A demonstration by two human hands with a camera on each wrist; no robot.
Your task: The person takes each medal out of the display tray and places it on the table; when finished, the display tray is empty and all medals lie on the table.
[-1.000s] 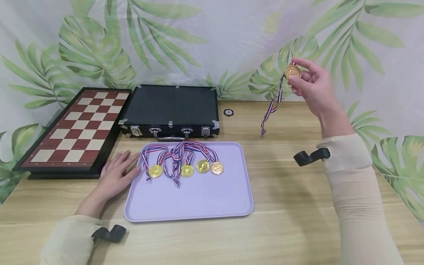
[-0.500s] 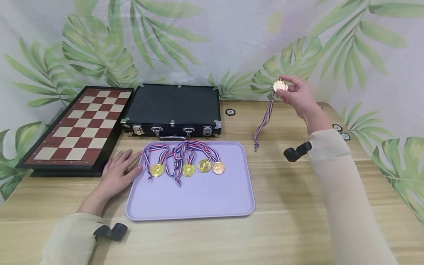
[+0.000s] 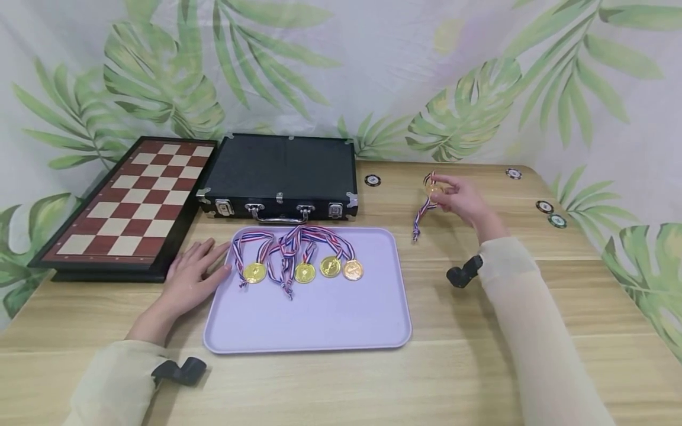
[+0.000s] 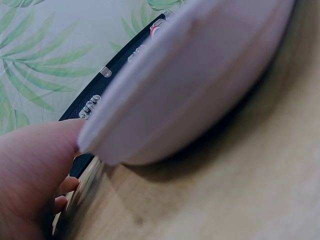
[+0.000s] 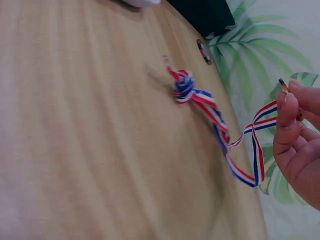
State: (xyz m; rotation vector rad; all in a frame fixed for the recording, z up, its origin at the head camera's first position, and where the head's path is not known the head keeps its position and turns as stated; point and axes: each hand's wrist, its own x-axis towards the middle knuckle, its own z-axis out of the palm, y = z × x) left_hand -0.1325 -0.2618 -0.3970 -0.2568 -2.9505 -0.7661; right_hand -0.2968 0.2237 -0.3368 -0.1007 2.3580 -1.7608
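Behind the wooden surface (image 3: 479, 367) hangs a leaf-printed curtain (image 3: 373, 71), and on the surface lie a chessboard (image 3: 128, 201), a closed black case (image 3: 279, 168) and a lilac tray (image 3: 319, 319) that carries four gold medals (image 3: 305, 272) with striped ribbons. At the left edge of the tray rests the left hand (image 3: 192, 278), flat with straight fingers and holding nothing. To the right of the tray the right hand (image 3: 460, 201) pinches a fifth gold medal (image 3: 434, 189) low over the surface, its striped ribbon (image 5: 225, 135) hangs down with the knotted end on the wood, and some poker chips (image 3: 549, 213) lie farther right.
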